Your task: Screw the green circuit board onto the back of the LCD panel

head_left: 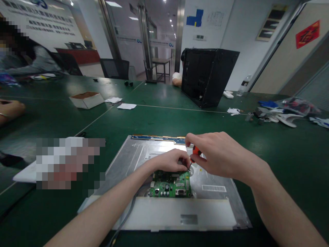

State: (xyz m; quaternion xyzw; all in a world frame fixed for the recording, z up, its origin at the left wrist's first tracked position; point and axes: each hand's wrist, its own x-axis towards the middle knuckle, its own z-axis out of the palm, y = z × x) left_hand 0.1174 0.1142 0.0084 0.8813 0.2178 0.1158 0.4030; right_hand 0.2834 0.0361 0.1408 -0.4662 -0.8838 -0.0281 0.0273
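Note:
A silver LCD panel (216,202) lies back side up on the green table before me. On its middle sits a green circuit board (169,188) with connectors along its near edge. My right hand (213,151) is closed around the orange and black handle of a screwdriver (196,151), whose tip points down at the board's far right corner. My left hand (176,160) has its fingers pinched together at that same corner, beside the screwdriver tip. Whatever those fingers hold, if anything, is hidden. A blue circuit strip (159,138) runs along the panel's far edge.
A grey cable (131,209) runs under my left forearm. A black computer case (208,77) stands further back on the table (154,120). At the left is an open white box (86,100), at the right a pile of plastic bags (295,106). Other people sit across and to the left.

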